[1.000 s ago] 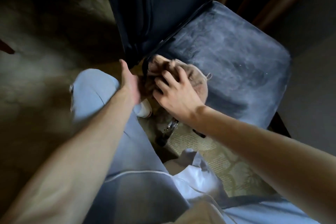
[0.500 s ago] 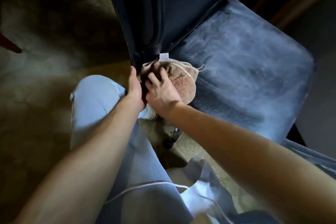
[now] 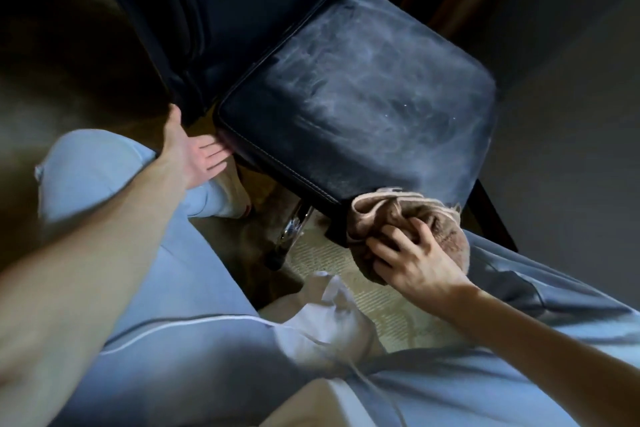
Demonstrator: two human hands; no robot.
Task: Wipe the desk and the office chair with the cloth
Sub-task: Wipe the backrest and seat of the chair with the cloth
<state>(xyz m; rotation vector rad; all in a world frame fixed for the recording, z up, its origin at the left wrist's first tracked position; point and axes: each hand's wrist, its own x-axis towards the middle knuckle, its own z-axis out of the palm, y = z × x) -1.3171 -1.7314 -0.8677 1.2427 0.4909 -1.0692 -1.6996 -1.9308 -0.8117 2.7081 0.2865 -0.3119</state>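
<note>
Head view: my right hand [image 3: 415,267] grips the cloth [image 3: 377,215] at the chair [image 3: 363,97] corner. My left hand [image 3: 194,156] is flat and open, touching its edge.

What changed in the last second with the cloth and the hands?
The right hand, gripping the cloth, carried it from the corner of the chair seat by the backrest along the side edge to the nearer corner. The left hand stayed by the backrest corner, now open, fingers at the seat's edge. Grip on the cloth unchanged; the seat top is still streaked.
</note>
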